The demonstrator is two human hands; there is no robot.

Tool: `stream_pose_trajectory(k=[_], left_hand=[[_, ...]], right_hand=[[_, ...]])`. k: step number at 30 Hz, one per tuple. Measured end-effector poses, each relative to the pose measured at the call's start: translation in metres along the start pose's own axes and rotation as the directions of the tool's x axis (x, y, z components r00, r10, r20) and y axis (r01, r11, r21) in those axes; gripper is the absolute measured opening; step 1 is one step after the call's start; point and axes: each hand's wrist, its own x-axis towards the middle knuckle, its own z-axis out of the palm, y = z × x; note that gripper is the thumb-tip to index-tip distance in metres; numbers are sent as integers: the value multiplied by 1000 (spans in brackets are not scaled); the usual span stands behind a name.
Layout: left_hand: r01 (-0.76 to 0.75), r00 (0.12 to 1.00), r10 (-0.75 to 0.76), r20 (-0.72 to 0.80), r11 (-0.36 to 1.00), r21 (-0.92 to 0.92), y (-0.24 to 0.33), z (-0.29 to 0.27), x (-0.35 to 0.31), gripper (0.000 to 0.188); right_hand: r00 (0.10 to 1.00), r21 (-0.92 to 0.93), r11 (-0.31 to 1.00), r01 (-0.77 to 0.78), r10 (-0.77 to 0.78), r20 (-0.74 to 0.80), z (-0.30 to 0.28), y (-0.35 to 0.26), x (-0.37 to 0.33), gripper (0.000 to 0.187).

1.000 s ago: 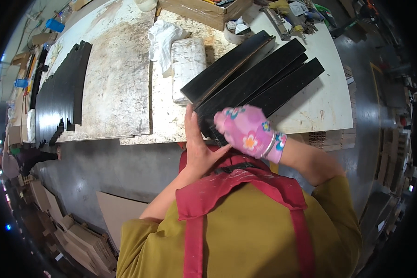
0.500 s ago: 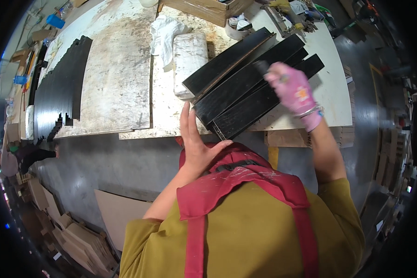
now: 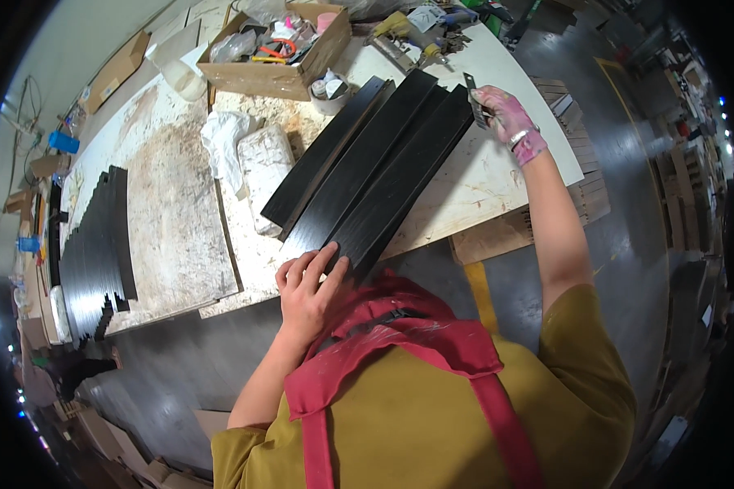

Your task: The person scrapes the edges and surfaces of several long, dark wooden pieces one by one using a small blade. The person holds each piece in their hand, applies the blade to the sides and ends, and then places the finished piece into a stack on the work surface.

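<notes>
Several long black boards lie side by side at a slant on the white table. My bare left hand rests on their near end, its fingers apart and laid on the top surface. My right hand, in a pink glove, is closed on a small flat dark scraper. The scraper stands on edge just beyond the far right end of the boards; whether it touches them I cannot tell. A white, stained block and a crumpled white cloth lie left of the boards.
A row of black boards covers the table's left side. At the back stand a cardboard box of odds and ends, a small tub and several tools. A wooden pallet sits under the right edge.
My right hand has moved with the scraper to the boards' far end. My left hand has shifted from beside the near end onto the boards. The whole view has turned and shifted.
</notes>
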Motion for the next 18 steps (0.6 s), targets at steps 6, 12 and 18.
stream_pose_trajectory(k=[6, 12, 18], left_hand=[[36, 982, -53, 182, 995, 97, 15, -6, 22, 53], [20, 982, -39, 186, 995, 103, 20, -4, 31, 51], [24, 957, -32, 288, 999, 32, 30, -20, 41, 53]], right_hand=[[991, 133, 986, 104, -114, 69, -1, -25, -14, 8], [992, 293, 948, 127, -128, -15, 12, -27, -13, 9], [991, 217, 972, 91, -66, -120, -10, 17, -1, 9]])
